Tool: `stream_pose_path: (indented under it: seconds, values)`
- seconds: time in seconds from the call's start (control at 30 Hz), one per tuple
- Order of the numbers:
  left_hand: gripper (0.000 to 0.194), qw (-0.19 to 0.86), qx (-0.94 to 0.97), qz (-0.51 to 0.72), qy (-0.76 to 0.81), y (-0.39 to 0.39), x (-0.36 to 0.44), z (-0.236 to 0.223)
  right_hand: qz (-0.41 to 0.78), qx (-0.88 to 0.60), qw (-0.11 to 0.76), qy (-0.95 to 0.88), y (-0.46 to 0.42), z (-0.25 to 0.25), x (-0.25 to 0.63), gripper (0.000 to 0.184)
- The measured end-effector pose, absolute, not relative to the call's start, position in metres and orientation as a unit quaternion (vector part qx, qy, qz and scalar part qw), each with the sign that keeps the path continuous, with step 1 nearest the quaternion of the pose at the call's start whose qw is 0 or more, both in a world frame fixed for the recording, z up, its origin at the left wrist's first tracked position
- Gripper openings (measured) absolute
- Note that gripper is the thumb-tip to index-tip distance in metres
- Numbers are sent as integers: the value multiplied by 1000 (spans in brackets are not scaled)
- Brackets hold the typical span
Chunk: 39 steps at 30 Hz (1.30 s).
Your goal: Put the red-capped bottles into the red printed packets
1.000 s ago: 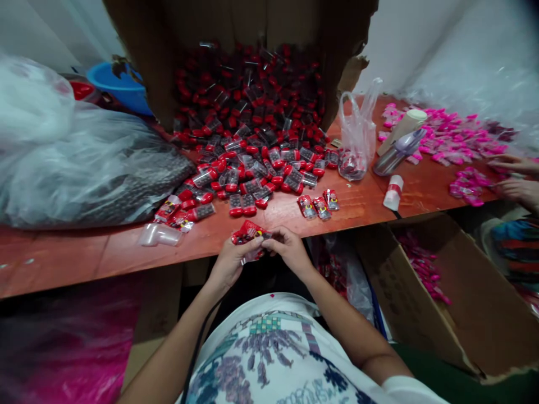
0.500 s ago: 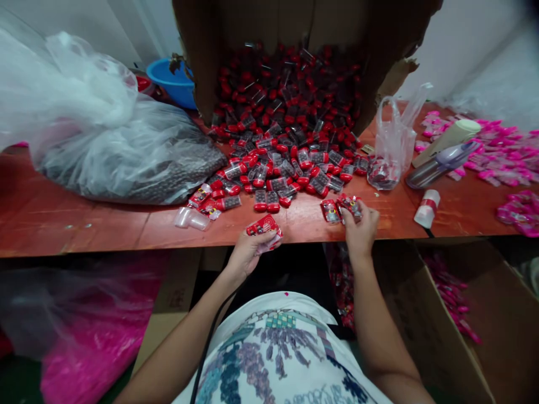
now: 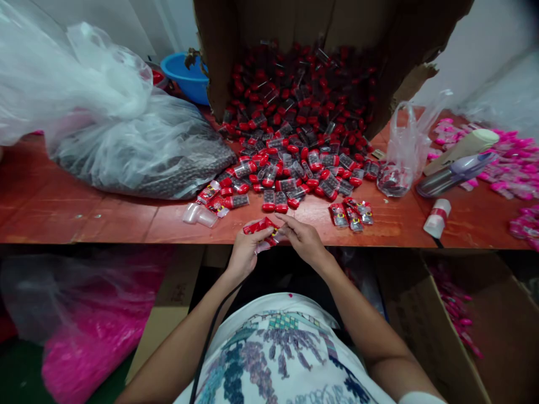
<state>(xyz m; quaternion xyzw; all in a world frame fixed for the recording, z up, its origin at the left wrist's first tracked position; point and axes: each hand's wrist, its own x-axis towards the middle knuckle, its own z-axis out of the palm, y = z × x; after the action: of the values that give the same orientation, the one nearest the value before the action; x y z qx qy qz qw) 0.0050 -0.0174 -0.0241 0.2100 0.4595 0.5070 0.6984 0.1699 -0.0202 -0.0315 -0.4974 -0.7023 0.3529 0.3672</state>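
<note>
My left hand (image 3: 246, 251) is closed on a small stack of red printed labels (image 3: 261, 229) at the near edge of the red wooden table (image 3: 105, 221). Touching the right end of that stack, my right hand (image 3: 304, 239) pinches it with thumb and fingertips. Just beyond lies a heap of small clear boxes with red caps (image 3: 290, 163), spilling from a tipped cardboard box (image 3: 404, 33). Three labelled packs (image 3: 352, 215) lie in a row to the right of my hands.
A big clear plastic bag of dark bits (image 3: 126, 151) fills the left of the table, a blue basin (image 3: 185, 70) behind it. A small plastic bag (image 3: 404, 154), bottles (image 3: 458, 163), a tape roll (image 3: 437, 217) and pink items (image 3: 517, 163) lie right. Cardboard box (image 3: 484, 325) below right.
My right hand came back from the three labelled packs on the table to the red labels in my left hand. The view has shifted a little to the left.
</note>
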Motion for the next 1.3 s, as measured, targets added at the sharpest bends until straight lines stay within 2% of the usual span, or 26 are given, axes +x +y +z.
stream_pose_path:
  seconds: [0.2,0.3,0.4,0.57,0.77,0.87,0.93,1.03,1.17,1.3]
  values:
    - [14,723,109,520,442,-8,3,-30,84,-608,313,-725,35,-40,201,44]
    - [7,740,48,504,444,-6,1,-23,59,-599,256,-757,52,-47,213,48]
    - [10,748,16,492,446,-5,0,-18,80,-575,262,-771,47,-47,214,45]
    - [8,751,-21,490,442,-4,2,-19,112,-586,343,-726,20,-45,207,24]
    - [5,751,-18,485,448,-4,8,-17,157,-599,362,-697,7,-51,207,42]
    - [5,755,-21,478,449,-4,10,-13,142,-600,366,-697,2,-50,207,40]
    - [6,757,-25,478,446,-5,11,-13,146,-591,400,-685,-5,-48,203,37]
    - [5,756,-27,483,441,-5,14,-14,235,-556,495,-625,-20,-43,189,38]
    - [10,757,-13,502,417,-5,19,-15,434,-513,546,-500,-44,-34,167,62]
    - [10,760,-10,509,403,-4,22,-15,496,-481,564,-452,-57,-25,158,52]
